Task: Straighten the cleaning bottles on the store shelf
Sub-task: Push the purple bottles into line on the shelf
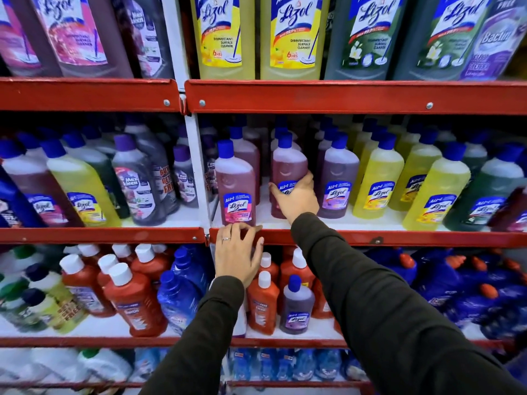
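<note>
Lizol bottles on the middle shelf (370, 220) are what I'm working: blue caps, blue "All in 1 Lizol" labels. My right hand (296, 199) is clamped round the lower half of a pink bottle (288, 163), thumb on its left side, fingers wrapped round the right, covering most of the label; it stands upright, set back from the shelf edge. Just left, a second pink Lizol bottle (236, 181) stands at the front lip w/ pink-bottomed label facing me. My left hand (238, 258) sits below it, fingers spread & apart, tips touching the red shelf rail (399, 236), gripping nothing; ring on one finger. Both arms in dark sleeves, right reaching further in. Right of my grip: a purple Lizol bottle (338, 175), then yellow Lizol bottles (376, 178), then green ones. Top shelf has big yellow Lizol jugs (225, 35) reading "Disinfectant Surface Cleaner", "6 hrs", & one "Bactin" label at far right. Left bay: "Max Kleen" bottle (137, 183). Lower shelf: red bottles w/ white caps (134, 297), text too blurred.
</note>
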A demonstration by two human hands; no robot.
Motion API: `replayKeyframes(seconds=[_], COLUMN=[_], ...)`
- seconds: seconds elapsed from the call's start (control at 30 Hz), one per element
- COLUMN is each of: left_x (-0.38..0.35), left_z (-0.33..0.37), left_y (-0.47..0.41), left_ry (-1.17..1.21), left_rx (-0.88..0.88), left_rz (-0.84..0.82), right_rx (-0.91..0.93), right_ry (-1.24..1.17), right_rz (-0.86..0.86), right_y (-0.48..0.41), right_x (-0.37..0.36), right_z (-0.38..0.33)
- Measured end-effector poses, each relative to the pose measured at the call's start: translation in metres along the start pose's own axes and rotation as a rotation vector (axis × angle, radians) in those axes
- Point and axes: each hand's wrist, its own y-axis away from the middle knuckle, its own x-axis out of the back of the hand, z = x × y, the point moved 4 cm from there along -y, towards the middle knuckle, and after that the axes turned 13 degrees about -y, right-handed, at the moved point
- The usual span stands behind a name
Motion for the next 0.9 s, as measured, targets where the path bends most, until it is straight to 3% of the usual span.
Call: replayKeyframes(seconds=[0.9], left_x=[0.004], left_z=[0.010], left_y=[0.001], left_ry=[-0.007], left_rx=[0.077], left_rz=[0.015], right_rx=[0.101], right_ry=[0.053], right_rz=[-0.032], right_y=[0.042], right_x=[0.020], right_z=[0.002])
